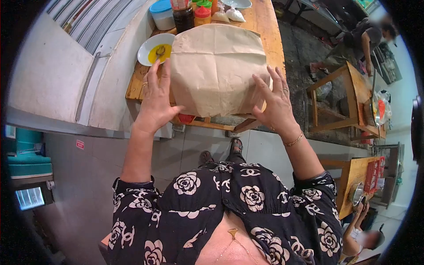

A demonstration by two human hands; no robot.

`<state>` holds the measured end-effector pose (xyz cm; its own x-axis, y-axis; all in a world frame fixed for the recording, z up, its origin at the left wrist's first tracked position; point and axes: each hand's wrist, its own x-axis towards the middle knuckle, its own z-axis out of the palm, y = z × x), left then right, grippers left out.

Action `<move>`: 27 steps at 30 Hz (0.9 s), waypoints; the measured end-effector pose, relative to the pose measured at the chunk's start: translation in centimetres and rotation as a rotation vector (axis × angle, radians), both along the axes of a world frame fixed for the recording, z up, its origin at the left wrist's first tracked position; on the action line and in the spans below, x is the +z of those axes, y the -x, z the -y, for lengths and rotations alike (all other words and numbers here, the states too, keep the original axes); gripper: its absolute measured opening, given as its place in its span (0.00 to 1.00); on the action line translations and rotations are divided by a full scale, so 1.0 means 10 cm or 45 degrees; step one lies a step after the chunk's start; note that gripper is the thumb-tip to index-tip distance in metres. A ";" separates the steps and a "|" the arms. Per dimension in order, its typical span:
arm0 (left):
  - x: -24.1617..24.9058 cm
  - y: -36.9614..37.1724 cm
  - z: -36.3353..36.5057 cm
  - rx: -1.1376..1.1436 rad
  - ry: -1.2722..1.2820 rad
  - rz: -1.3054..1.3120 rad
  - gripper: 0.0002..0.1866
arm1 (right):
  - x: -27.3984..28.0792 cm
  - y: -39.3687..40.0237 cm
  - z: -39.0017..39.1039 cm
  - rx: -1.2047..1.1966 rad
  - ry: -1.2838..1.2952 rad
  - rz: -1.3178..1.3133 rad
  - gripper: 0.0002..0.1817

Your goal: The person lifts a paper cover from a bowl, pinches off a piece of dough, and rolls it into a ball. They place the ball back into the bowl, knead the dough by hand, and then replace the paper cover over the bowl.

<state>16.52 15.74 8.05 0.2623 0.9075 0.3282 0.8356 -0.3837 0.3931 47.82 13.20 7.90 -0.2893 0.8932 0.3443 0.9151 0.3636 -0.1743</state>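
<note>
A sheet of brown wrapping paper (pixel 216 66) with crossing fold creases lies over the wooden table (pixel 276 42), its near edge reaching over the table's front edge. My left hand (pixel 155 97) is at the paper's left side, fingers stretched forward and thumb apart near the front left corner. On the right, my right hand (pixel 276 99) has its fingers spread along the opposite edge. Both hands look open, with nothing gripped. Just beyond my left fingertips sits a white bowl (pixel 142 52) of yellow liquid (pixel 154 54) with a spoon (pixel 160 51) in it.
Behind the paper stand a blue-lidded tub (pixel 162 17), a dark jar (pixel 183 21), a red-topped bottle (pixel 202 16) and small white bags (pixel 235 15). A low wall (pixel 48 70) borders the left. Two people are at the right, near other wooden tables (pixel 353 95).
</note>
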 end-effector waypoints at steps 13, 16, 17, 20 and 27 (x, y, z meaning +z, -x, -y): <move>-0.35 -0.16 -0.14 -0.360 -0.498 -0.189 0.24 | -0.20 -0.09 -0.36 0.349 -0.374 0.040 0.16; -0.46 -0.16 -0.20 -0.346 -0.634 -0.149 0.20 | -0.26 -0.13 -0.41 0.369 -0.489 0.091 0.16; -0.48 -0.18 -0.20 -0.335 -0.668 -0.132 0.19 | -0.27 -0.14 -0.43 0.381 -0.494 0.095 0.15; -0.54 -0.24 -0.17 -0.270 -0.716 -0.099 0.18 | -0.28 -0.12 -0.47 0.414 -0.519 0.109 0.14; -0.70 -0.37 -0.18 -0.094 -0.829 0.014 0.17 | -0.37 -0.07 -0.54 0.438 -0.606 0.123 0.07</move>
<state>20.18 17.54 1.06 0.3098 0.5022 0.8074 0.7952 -0.6024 0.0696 48.51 18.59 4.17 -0.5848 0.4964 0.6415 0.7344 0.6598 0.1590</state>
